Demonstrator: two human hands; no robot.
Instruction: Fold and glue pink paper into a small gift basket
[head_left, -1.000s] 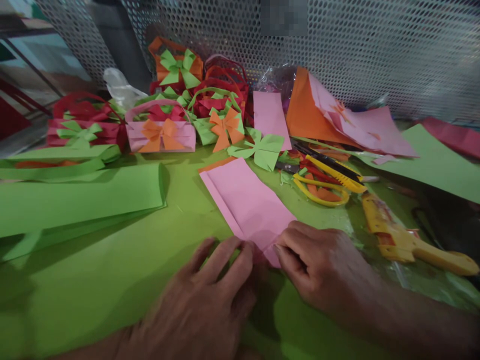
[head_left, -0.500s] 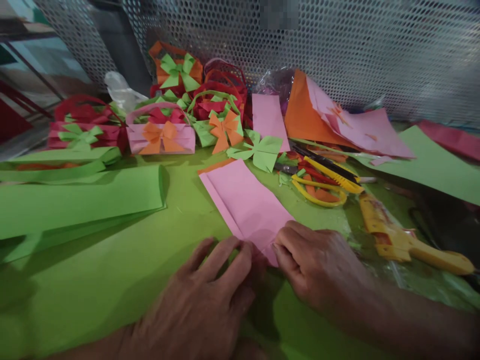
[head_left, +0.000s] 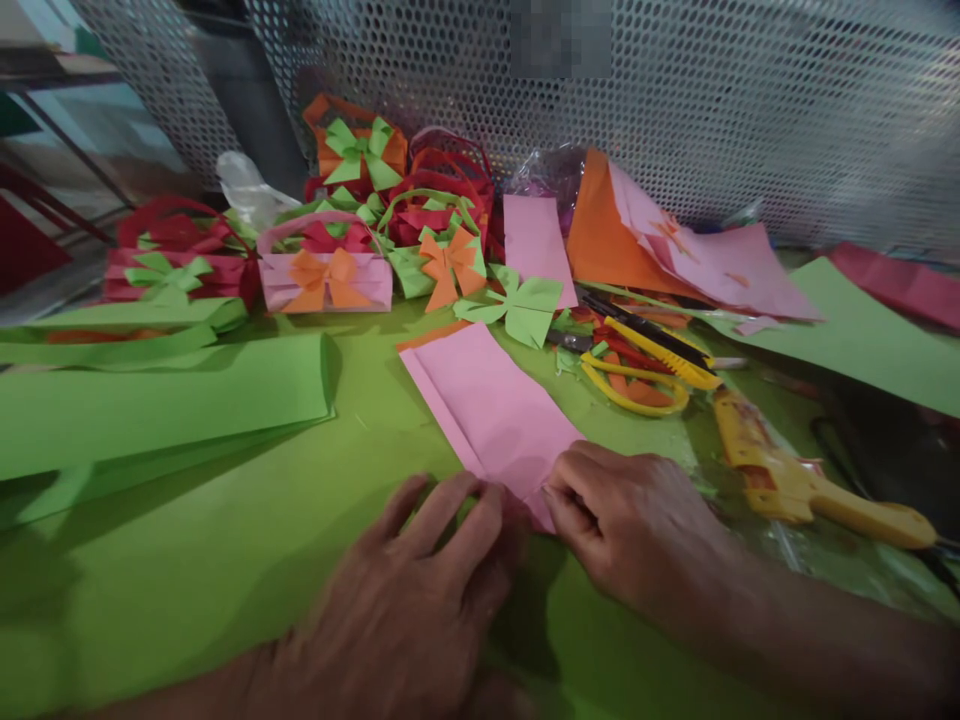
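A folded sheet of pink paper lies slantwise on the green tabletop, with a long fold along its left side and an orange edge at its far end. At the near end, my left hand bends its fingers over the lower left corner; its thumb is mostly hidden. My right hand is closed, pinching the near right edge between thumb and curled index finger. A small crease shows in the paper between the two hands.
Paper handbags with bows stand along the back. Folded green paper lies left. To the right are yellow-handled scissors, a yellow cutter, a yellow glue gun and loose sheets. A perforated metal panel rises behind.
The view has shifted very slightly. Both hands stay on the near end of the pink paper, with hardly any visible movement.
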